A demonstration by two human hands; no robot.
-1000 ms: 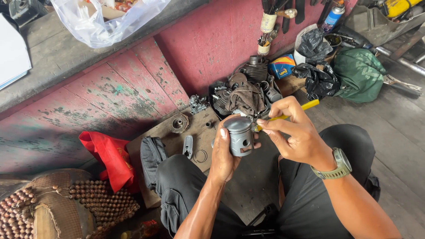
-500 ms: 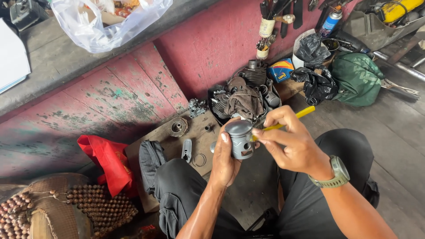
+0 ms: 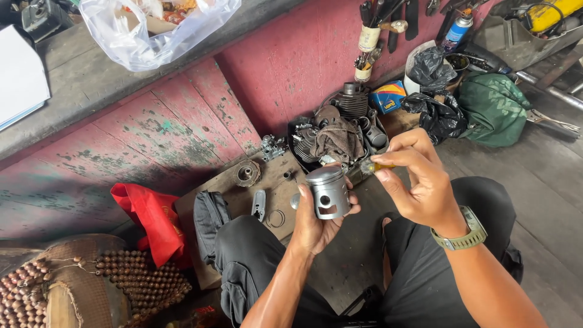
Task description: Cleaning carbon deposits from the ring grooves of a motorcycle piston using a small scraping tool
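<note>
Head view: we see the left hand (image 3: 317, 220) wrapped round a grey metal piston (image 3: 328, 192), thumb on the near side and fingers curled behind it, so the hand is closed on it and holds it upright with the flat crown on top and a round pin hole facing us; the piston sits above the person's left knee and in front of the brown board (image 3: 240, 200) on the floor. The right hand (image 3: 419, 182) is just to the right of the piston, apart from it, with thumb and fingers pinched shut on a yellow-handled tool (image 3: 375, 165) whose tip points toward the piston's upper edge; we cannot tell whether the tip touches the metal. A wristwatch (image 3: 466, 231) with a pale green strap sits on that wrist.

Behind the piston, against the red wall (image 3: 291, 61), lies a black tray of engine parts (image 3: 337, 130) with a dirty rag (image 3: 337, 140) draped over them; left of the piston, on the board, lie a small round gear-like part (image 3: 248, 174), a thin ring (image 3: 277, 218) and a short metal piece (image 3: 259, 205). Further left of the piston we see a red bag (image 3: 152, 218), and beyond it a beaded seat cover (image 3: 121, 279). To the right and behind the piston lie a green bag (image 3: 495, 109) and a black plastic bag (image 3: 434, 112); a clear plastic bag (image 3: 152, 30) rests on the ledge above the wall.
</note>
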